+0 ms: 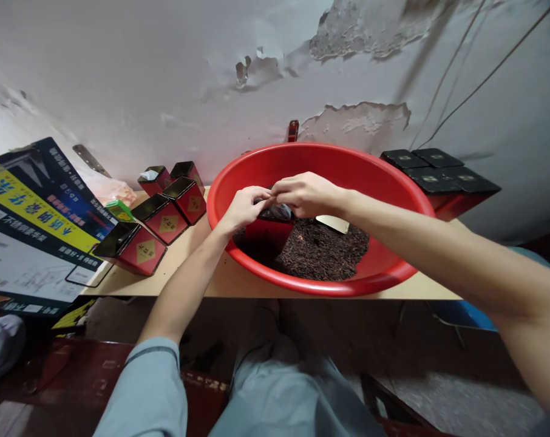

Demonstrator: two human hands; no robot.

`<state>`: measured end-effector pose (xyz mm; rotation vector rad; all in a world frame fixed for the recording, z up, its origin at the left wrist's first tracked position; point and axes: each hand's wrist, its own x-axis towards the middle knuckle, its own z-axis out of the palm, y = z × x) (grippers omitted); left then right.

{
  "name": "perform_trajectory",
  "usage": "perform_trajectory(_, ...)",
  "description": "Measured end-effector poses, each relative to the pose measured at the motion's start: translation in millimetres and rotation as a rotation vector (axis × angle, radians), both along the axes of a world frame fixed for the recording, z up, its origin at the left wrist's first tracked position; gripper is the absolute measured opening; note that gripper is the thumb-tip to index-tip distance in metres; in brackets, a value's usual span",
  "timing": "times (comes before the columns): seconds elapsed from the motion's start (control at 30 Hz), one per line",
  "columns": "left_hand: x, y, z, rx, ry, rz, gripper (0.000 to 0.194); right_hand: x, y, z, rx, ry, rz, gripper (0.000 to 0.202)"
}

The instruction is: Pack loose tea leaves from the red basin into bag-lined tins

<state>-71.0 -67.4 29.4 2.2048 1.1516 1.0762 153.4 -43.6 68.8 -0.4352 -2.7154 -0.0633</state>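
Observation:
A large red basin (384, 276) holds loose dark tea leaves (323, 252). In its left half a red tin (268, 235) stands on the leaves, with a shiny clear plastic bag (279, 211) at its open top. My left hand (246, 206) pinches the bag's edge from the left. From the right, my right hand (308, 193) pinches the same edge, its fingertips meeting those of my left hand. The fingers partly hide the bag's mouth. A pale flat scoop-like piece (333, 223) lies on the leaves beyond my right hand.
Several red tins with black rims (160, 221) stand left of the basin, one with white plastic showing. Black-lidded tins (439, 173) are grouped at the right. A printed cardboard box (38, 224) leans at far left. The wooden table (234, 282) meets a peeling wall (142, 79).

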Motion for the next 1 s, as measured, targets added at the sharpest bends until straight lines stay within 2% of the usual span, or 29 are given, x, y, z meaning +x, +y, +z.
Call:
perform_trajectory(0.1, 5, -2, -4.6, 0.026, 0.001, 0.034, 0.011, -3, -11, -14.3, -0.144, 0.261, -0.128, 0.025)
perform_trajectory(0.23, -5, -1, -7.0, 0.068, 0.023, 0.054, 0.012, -7, -9, -33.8, -0.231, 0.332, -0.215, 0.022)
perform_trajectory(0.3, -18, 2, -7.5, 0.053, 0.060, -0.036, 0.032, -6, -6, -40.0, -0.215, 0.312, -0.237, 0.023)
perform_trajectory(0.37, -33, 5, -9.1, 0.012, 0.117, -0.178, 0.063, -4, -7, -42.7, -0.162, 0.278, -0.240, 0.026)
perform_trajectory(0.43, -45, 7, -12.8, 0.020, 0.147, -0.241, 0.075, 0, -12, -43.4, -0.111, 0.241, -0.209, 0.026)
perform_trajectory(0.53, -53, 1, -20.5, 0.107, 0.143, -0.208, 0.066, 7, -18, -46.5, -0.112, 0.212, -0.160, 0.028)
perform_trajectory(0.63, -51, -11, -25.7, 0.172, 0.176, -0.138, 0.062, 15, -13, -55.6, -0.230, 0.158, -0.143, 0.050)
perform_trajectory(0.7, -48, -19, -25.6, 0.216, 0.232, -0.077, 0.061, 19, -5, -62.7, -0.310, 0.129, -0.119, 0.060)
perform_trajectory(0.8, -43, -26, -22.0, 0.324, 0.371, -0.010, 0.058, 19, 8, -69.4, -0.343, 0.129, -0.075, 0.058)
perform_trajectory(0.9, -38, -27, -18.9, 0.423, 0.496, -0.026, 0.057, 15, 12, -67.5, -0.354, 0.130, -0.062, 0.058)
perform_trajectory(1.0, -32, -29, -17.1, 0.479, 0.546, -0.022, 0.054, 19, 18, -55.9, -0.414, 0.125, -0.049, 0.062)
